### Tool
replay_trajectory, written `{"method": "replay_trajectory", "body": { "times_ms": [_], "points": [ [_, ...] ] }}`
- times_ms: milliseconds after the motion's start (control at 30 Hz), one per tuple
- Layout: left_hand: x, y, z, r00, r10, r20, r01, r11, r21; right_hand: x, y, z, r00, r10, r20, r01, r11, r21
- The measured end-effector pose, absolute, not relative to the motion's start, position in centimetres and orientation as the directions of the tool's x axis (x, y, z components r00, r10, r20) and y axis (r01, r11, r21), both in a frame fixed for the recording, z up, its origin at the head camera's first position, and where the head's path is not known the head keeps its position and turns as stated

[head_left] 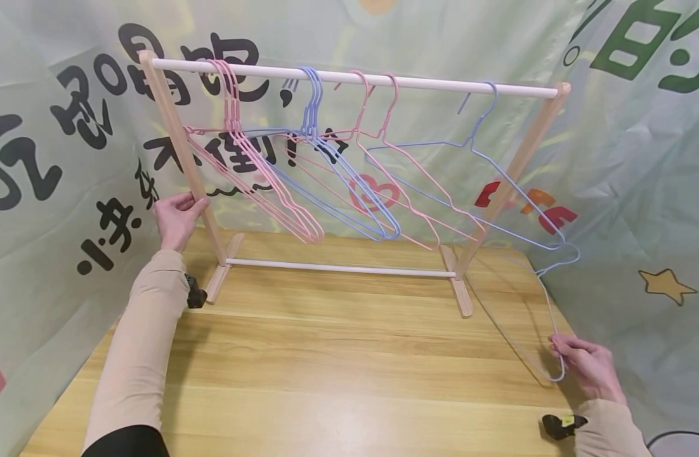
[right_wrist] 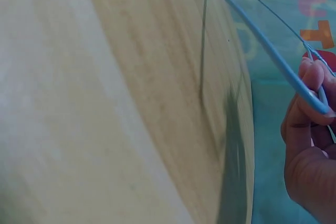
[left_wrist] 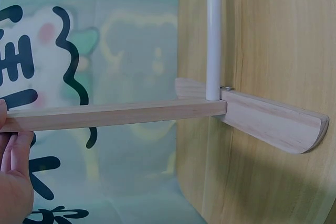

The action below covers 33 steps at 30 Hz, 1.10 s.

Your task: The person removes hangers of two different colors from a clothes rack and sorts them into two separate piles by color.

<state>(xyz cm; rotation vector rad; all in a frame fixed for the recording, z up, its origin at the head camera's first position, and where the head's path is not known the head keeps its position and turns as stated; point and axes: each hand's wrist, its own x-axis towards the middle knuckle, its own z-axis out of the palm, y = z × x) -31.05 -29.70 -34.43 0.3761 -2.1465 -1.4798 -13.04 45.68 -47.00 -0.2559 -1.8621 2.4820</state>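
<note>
In the head view, my left hand (head_left: pixel 181 219) holds the left wooden post (head_left: pixel 175 139) of a hanger rack between thumb and fingers. The left wrist view shows the fingers (left_wrist: pixel 21 153) at that post's upper part. My right hand (head_left: pixel 590 368) pinches a light blue wire hanger (head_left: pixel 557 379) near one end, at the right of the table. This hanger is off the rack, with its hook pointing toward the back. In the right wrist view, fingertips and thumb close around the blue hanger (right_wrist: pixel 286 69) wire.
From the rack's white top bar (head_left: pixel 429 82) hang a pink hanger bunch (head_left: pixel 232 114), a blue bunch (head_left: pixel 311 114), two pink hangers and one blue hanger (head_left: pixel 521 189). A white lower bar (head_left: pixel 344 268) joins the feet on the wooden table (head_left: pixel 326 355). Printed curtains (head_left: pixel 623 209) stand behind.
</note>
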Motion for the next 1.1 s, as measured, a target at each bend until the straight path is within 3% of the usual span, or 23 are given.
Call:
{"method": "replay_trajectory", "body": {
  "times_ms": [233, 467, 567, 667, 767, 833, 933, 1100],
  "points": [
    [-31.0, -29.6, -34.4, -0.841, -0.482, 0.244, 0.06, 0.366, 0.929, -13.0, 45.6, -47.3, -0.976, 0.147, -0.158, 0.139, -0.131, -0.981],
    [-30.9, -29.6, -34.3, -0.841, -0.484, 0.242, 0.059, 0.363, 0.93, -12.9, 45.1, -46.7, -0.952, 0.187, -0.241, 0.266, 0.118, -0.957],
    [-30.9, -29.6, -34.3, -0.842, -0.483, 0.241, 0.059, 0.362, 0.93, -13.0, 44.9, -46.5, -0.954, 0.205, -0.217, 0.278, 0.34, -0.898],
    [-31.0, -29.6, -34.3, -0.842, -0.486, 0.235, 0.06, 0.349, 0.935, -13.1, 44.8, -46.2, -0.957, 0.228, -0.18, 0.282, 0.571, -0.771],
    [-31.1, -29.6, -34.3, -0.841, -0.492, 0.226, 0.059, 0.331, 0.942, -13.3, 44.7, -46.0, -0.956, 0.262, -0.132, 0.28, 0.682, -0.676],
    [-31.1, -29.6, -34.3, -0.84, -0.494, 0.224, 0.058, 0.329, 0.943, -13.6, 44.4, -45.5, -0.959, 0.271, -0.082, 0.252, 0.687, -0.681],
    [-31.1, -29.6, -34.4, -0.841, -0.49, 0.23, 0.056, 0.344, 0.937, -14.7, 43.9, -43.7, -0.967, 0.255, 0.019, 0.146, 0.613, -0.776],
    [-31.1, -29.8, -34.4, -0.839, -0.494, 0.229, 0.051, 0.347, 0.936, -17.3, 42.8, -37.8, -0.979, 0.129, 0.156, -0.083, 0.447, -0.89]
  ]
}}
